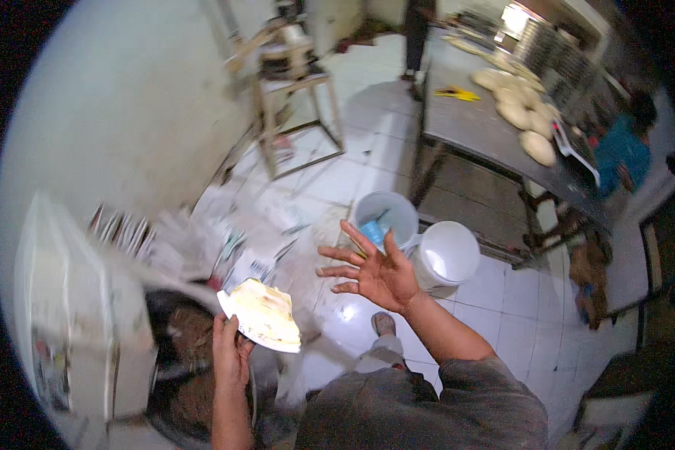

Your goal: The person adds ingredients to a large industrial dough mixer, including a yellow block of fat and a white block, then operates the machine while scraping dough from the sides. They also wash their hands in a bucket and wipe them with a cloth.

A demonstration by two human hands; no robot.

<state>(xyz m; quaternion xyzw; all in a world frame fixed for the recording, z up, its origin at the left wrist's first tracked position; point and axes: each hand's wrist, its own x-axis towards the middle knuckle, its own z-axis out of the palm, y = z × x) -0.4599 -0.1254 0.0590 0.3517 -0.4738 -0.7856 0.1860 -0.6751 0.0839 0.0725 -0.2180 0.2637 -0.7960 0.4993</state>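
My left hand (233,349) grips the near edge of a white plate-like piece (284,344) with a pale yellow, browned slab of food (261,306) on it; the exact kind of food cannot be told. The slab looks overexposed. To the right, my right hand (374,270) is raised with spread fingers and holds nothing. Beneath and behind it stand an open bucket (391,205) with a blue item (372,232) inside and a bucket with a white top (450,253).
A dark table (461,121) at upper right bears dough pieces (514,109) and a yellow item (457,93). A person in blue (624,149) is beyond it; another person's legs (416,42) show at the top. A metal stand (301,166) and piled bags (185,242) are to the left.
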